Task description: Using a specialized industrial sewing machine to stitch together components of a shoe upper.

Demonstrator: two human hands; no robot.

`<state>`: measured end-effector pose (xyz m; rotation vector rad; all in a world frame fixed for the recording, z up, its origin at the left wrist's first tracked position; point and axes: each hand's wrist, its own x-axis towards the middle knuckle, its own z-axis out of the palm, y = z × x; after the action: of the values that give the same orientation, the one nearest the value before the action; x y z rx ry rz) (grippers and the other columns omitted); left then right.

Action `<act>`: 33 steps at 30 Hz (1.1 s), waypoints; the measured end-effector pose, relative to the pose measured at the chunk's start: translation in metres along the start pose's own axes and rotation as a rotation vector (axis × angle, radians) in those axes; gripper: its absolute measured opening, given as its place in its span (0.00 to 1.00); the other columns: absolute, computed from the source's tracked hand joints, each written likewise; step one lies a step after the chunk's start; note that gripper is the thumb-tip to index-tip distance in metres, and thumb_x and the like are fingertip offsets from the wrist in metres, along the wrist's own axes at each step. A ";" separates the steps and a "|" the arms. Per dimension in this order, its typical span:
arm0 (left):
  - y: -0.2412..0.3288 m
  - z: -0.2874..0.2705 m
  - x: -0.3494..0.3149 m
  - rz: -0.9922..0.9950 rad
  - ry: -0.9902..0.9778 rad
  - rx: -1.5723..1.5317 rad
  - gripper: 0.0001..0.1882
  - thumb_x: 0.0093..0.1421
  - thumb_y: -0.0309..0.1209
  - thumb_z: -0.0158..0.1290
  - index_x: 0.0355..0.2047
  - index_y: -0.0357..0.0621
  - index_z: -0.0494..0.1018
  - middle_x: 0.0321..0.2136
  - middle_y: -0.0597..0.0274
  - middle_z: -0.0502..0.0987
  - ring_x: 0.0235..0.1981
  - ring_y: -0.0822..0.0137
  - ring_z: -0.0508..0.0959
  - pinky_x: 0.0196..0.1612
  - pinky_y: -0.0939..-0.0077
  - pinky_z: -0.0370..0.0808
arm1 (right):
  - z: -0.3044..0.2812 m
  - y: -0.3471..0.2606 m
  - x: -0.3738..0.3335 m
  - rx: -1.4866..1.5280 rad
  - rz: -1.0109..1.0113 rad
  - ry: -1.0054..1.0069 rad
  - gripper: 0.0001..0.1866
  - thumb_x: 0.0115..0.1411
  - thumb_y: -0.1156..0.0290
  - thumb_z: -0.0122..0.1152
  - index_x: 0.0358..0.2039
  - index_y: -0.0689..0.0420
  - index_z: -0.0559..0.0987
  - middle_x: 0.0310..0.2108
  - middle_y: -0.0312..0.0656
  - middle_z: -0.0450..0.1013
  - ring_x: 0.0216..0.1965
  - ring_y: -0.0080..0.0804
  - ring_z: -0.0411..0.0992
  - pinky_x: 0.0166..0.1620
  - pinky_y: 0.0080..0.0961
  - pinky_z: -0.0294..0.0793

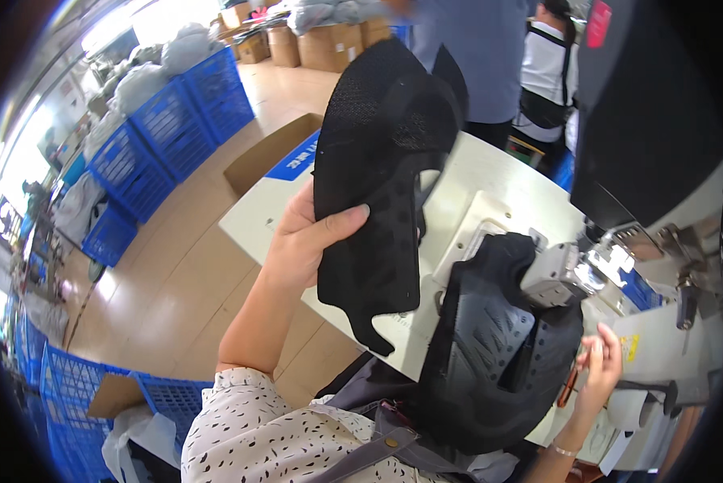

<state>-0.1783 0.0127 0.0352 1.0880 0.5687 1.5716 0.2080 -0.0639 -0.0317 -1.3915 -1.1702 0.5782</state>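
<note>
My left hand (317, 233) grips a flat black mesh shoe upper (369, 241) by its left edge, thumb on top, and holds it up above the white sewing machine table (253, 213). A second black shoe upper (490, 338), with rows of eyelet holes and a slit, lies under the sewing machine head (555, 274) and hangs over the table's near edge. To its right, my right hand (601, 370) is raised with fingers apart and slightly bent. Beside its palm shows a thin orange-brown thing (568, 388); whether the hand touches it I cannot tell.
Blue plastic crates (168, 121) with filled bags line the left, and more crates (72, 402) stand at lower left. A cardboard box (269, 153) sits behind the table. One person (478, 64) stands close beyond it; another (545, 72) is farther back.
</note>
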 end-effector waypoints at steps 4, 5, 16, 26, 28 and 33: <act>0.015 -0.002 -0.015 0.026 -0.063 0.020 0.24 0.53 0.18 0.45 0.51 0.30 0.59 0.45 0.38 0.68 0.38 0.51 0.76 0.44 0.54 0.74 | -0.014 0.015 -0.022 -0.077 -0.007 0.008 0.12 0.60 0.75 0.46 0.43 0.63 0.71 0.28 0.37 0.70 0.20 0.13 0.62 0.23 0.08 0.61; 0.017 -0.001 -0.017 0.056 -0.069 0.056 0.24 0.52 0.18 0.45 0.51 0.30 0.59 0.44 0.37 0.68 0.37 0.50 0.76 0.43 0.55 0.75 | -0.017 0.018 -0.025 -0.075 -0.010 -0.004 0.12 0.60 0.75 0.46 0.43 0.63 0.71 0.28 0.37 0.70 0.20 0.13 0.62 0.23 0.08 0.61; -0.057 -0.133 0.071 -0.275 0.133 1.360 0.17 0.54 0.35 0.52 0.36 0.30 0.72 0.31 0.48 0.77 0.33 0.64 0.77 0.37 0.71 0.70 | -0.001 0.011 -0.055 -0.339 0.040 -0.109 0.29 0.50 0.69 0.59 0.54 0.60 0.65 0.40 0.34 0.61 0.34 0.21 0.57 0.35 0.14 0.59; -0.090 -0.180 0.082 -0.306 0.278 1.202 0.19 0.54 0.39 0.53 0.37 0.32 0.74 0.28 0.56 0.77 0.30 0.68 0.75 0.35 0.70 0.71 | 0.019 -0.003 -0.063 -0.475 0.017 0.093 0.29 0.43 0.74 0.64 0.49 0.58 0.70 0.40 0.37 0.64 0.31 0.25 0.60 0.35 0.18 0.62; -0.085 -0.161 0.080 -0.021 0.226 1.749 0.23 0.54 0.38 0.52 0.46 0.36 0.67 0.34 0.43 0.75 0.38 0.49 0.75 0.40 0.61 0.69 | 0.021 -0.005 -0.065 -0.461 0.005 0.137 0.30 0.42 0.76 0.65 0.49 0.57 0.70 0.40 0.38 0.65 0.30 0.25 0.60 0.34 0.19 0.63; -0.075 -0.053 0.028 0.344 -0.004 1.318 0.29 0.49 0.32 0.55 0.51 0.37 0.61 0.48 0.45 0.66 0.50 0.46 0.64 0.52 0.57 0.61 | 0.021 -0.011 -0.064 -0.393 0.051 0.208 0.31 0.38 0.80 0.65 0.48 0.61 0.70 0.28 0.33 0.61 0.26 0.19 0.58 0.31 0.13 0.61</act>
<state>-0.1862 0.0704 -0.0409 2.2285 1.5813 1.3922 0.1621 -0.1131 -0.0438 -1.7730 -1.1192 0.2349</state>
